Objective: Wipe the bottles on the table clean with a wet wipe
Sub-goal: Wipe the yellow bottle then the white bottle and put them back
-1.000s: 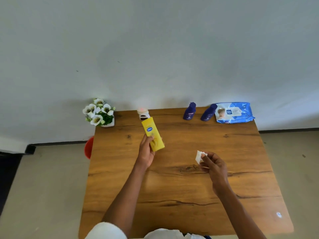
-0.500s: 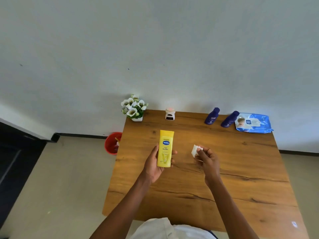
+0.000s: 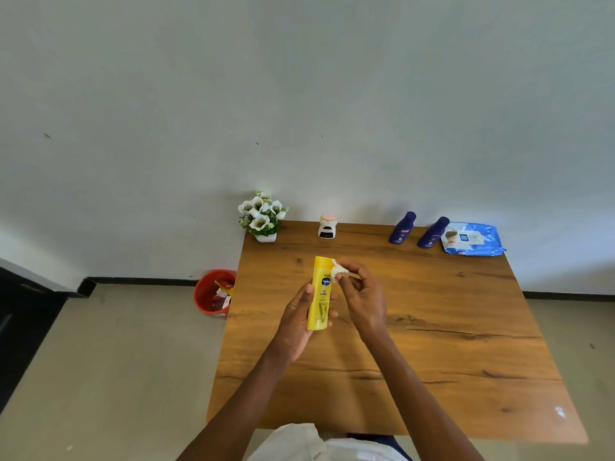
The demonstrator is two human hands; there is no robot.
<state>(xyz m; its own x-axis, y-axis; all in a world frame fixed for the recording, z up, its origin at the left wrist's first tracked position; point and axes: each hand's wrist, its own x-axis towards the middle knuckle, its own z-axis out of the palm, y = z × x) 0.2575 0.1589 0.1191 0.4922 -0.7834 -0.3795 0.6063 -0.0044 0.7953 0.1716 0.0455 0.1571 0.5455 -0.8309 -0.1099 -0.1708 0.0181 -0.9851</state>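
My left hand [image 3: 296, 322] grips a yellow lotion bottle [image 3: 320, 292] by its lower half and holds it above the wooden table [image 3: 432, 327]. A small folded white wet wipe [image 3: 338, 269] is pinched in my right hand [image 3: 361, 294], and it touches the bottle's upper right edge. Two dark blue bottles [image 3: 402, 227] [image 3: 433, 232] stand at the back of the table. Beside them on the right lies a blue wet wipe pack [image 3: 472, 239].
A pot of white flowers [image 3: 263, 216] sits on the back left corner, with a small white burner [image 3: 327, 226] to its right. On the floor left of the table stands a red bin [image 3: 215, 292] holding scraps. A wall rises right behind the table.
My right hand moved left and brought the wipe against the top of the yellow bottle. The left hand kept its hold and turned the bottle more upright. The view shifted to the left.
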